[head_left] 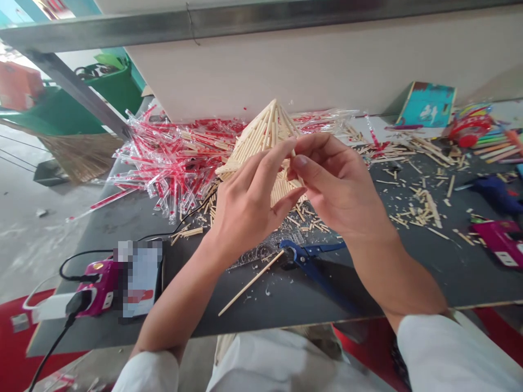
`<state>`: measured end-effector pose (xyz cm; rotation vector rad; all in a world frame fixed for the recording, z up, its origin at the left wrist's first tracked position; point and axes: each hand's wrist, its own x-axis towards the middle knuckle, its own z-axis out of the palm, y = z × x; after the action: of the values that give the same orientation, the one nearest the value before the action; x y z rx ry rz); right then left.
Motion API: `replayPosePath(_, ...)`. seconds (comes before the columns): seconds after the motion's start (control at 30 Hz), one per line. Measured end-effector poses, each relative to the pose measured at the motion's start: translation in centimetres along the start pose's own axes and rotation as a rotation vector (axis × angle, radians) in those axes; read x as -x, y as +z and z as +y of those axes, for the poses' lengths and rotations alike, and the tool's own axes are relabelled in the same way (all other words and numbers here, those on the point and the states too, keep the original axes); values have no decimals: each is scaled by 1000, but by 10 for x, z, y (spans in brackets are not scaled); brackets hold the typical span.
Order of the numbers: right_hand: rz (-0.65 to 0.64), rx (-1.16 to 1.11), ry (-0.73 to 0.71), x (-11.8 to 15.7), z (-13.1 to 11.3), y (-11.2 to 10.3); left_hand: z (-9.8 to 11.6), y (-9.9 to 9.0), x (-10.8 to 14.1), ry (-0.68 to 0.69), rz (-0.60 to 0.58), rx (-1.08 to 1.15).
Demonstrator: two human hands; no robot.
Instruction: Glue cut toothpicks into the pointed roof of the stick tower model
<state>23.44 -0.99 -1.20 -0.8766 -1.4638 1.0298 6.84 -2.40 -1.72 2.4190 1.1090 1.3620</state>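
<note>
A small model house [259, 130] built of pale wooden sticks, with a pointed roof, stands in front of me on the table. My left hand [253, 190] lies along its near side, with the fingers over the lower roof edge and the thumb below. At the same edge, my right hand [341, 182] has thumb and fingers closed in a pinch on a small pale stick piece, mostly hidden by the fingertips. The hands meet there and cover much of the model's front. Below them lie a blue cutter [314, 267] and a loose stick [249, 284].
Clear wrappers with red print [174, 158] heap at the back left. Cut stick scraps [420, 209] litter the right. A phone [143, 277] and a magenta power strip [100, 286] with cables are near left. A blue glue gun [496, 193] lies far right.
</note>
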Motion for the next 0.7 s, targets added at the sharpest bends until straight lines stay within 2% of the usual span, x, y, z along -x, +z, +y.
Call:
replayPosePath(0.3, -13, -117, 41, 0, 0, 3, -3, 2, 4, 21, -28, -14)
replayPosePath(0.4, 11, -65, -13, 2, -3, 1, 0, -2, 1, -6, -42, 41)
replayPosePath(0.5, 4, 97, -105, 4, -15, -6, -2, -14, -5, -44, -15, 116)
replayPosePath(0.57, 26, 254, -178, 4, -23, -16, -10, -25, -9, -69, 42, 138)
replayPosePath(0.63, 61, 461, -220, 1, -26, -33, -27, -37, -12, -85, 138, 81)
replayPosePath(0.7, 55, 731, -154, -4, -22, -54, -52, -46, -13, -101, 275, -5)
